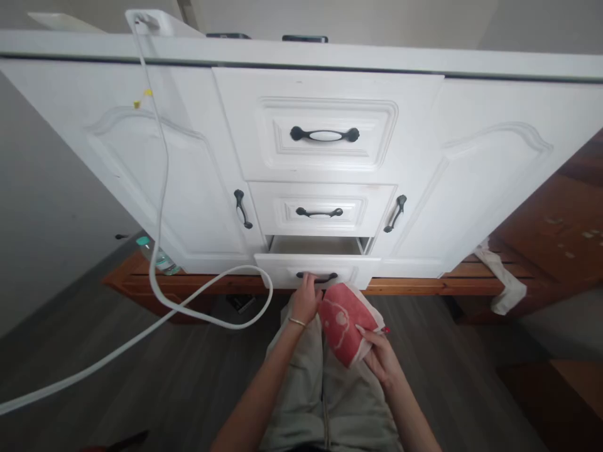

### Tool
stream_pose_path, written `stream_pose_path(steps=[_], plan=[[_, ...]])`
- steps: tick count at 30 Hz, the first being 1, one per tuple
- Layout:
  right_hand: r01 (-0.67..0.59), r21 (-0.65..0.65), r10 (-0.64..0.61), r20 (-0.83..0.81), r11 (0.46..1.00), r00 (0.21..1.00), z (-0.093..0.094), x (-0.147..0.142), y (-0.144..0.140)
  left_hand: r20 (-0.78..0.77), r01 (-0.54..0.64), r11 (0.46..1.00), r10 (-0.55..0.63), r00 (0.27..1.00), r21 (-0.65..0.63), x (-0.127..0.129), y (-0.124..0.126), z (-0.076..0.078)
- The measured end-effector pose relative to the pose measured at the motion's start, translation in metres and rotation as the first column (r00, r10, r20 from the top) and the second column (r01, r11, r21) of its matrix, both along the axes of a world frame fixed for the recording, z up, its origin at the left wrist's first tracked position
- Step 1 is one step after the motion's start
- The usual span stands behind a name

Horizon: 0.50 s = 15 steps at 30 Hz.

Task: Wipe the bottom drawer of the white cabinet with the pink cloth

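Observation:
My left hand [306, 300] has its fingers closed around the left part of the dark drawer handle [325, 278]. That handle sits on the bottom drawer [277, 266], which is pulled partway out; the strip of its inside [315, 245] that shows looks pale. In my right hand [379, 355] is a folded red and white cloth [346, 323] with a pale outlined pattern, pinched between thumb and fingers. The cloth hangs just right of the handle, in front of the drawer's right side.
White cabinet doors [183, 188] flank the drawers. A thick white cable [160, 263] loops down at left from a power strip [162, 24]. On the wooden bench [405, 287] stand a clear bottle [162, 258] at left and a white cloth [504, 282] at right.

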State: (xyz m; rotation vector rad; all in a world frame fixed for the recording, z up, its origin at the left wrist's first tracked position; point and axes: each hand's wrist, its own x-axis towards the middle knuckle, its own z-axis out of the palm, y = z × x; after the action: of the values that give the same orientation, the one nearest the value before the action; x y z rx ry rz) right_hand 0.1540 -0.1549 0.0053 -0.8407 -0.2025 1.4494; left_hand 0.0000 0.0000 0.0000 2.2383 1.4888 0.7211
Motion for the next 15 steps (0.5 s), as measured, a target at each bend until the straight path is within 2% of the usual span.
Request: stream_pose_path(steps=[6, 10, 12, 13, 14, 15], plan=[[-0.059, 0.046, 0.051, 0.155, 0.997, 0.987, 0.079, -0.001, 0.01, 0.223, 0.014, 1.0, -0.013, 0.975, -0.003, -0.023, -0.073, -0.022], [-0.159, 0.137, 0.095, 0.383, 0.978, 0.919, 0.117, 0.004, 0.05, 0.416, 0.091, 0.995, -0.069, 0.907, -0.032, -0.035, -0.1, -0.024], [-0.286, 0.186, 0.129, 0.583, 0.94, 0.803, 0.13, 0.005, 0.086, 0.484, 0.114, 0.993, -0.091, 0.87, -0.017, -0.04, -0.11, -0.023], [-0.366, 0.195, 0.131, 0.702, 0.91, 0.7, 0.134, 0.005, 0.108, 0.51, 0.1, 0.995, -0.085, 0.856, -0.001, -0.043, -0.114, -0.022], [-0.462, 0.171, 0.132, 0.824, 0.87, 0.552, 0.137, 0.003, 0.131, 0.531, 0.075, 0.997, -0.073, 0.844, 0.017, -0.046, -0.118, -0.022], [-0.54, 0.106, 0.12, 0.922, 0.835, 0.367, 0.138, -0.001, 0.154, 0.549, 0.051, 0.998, -0.062, 0.834, 0.034, -0.049, -0.121, -0.022]])
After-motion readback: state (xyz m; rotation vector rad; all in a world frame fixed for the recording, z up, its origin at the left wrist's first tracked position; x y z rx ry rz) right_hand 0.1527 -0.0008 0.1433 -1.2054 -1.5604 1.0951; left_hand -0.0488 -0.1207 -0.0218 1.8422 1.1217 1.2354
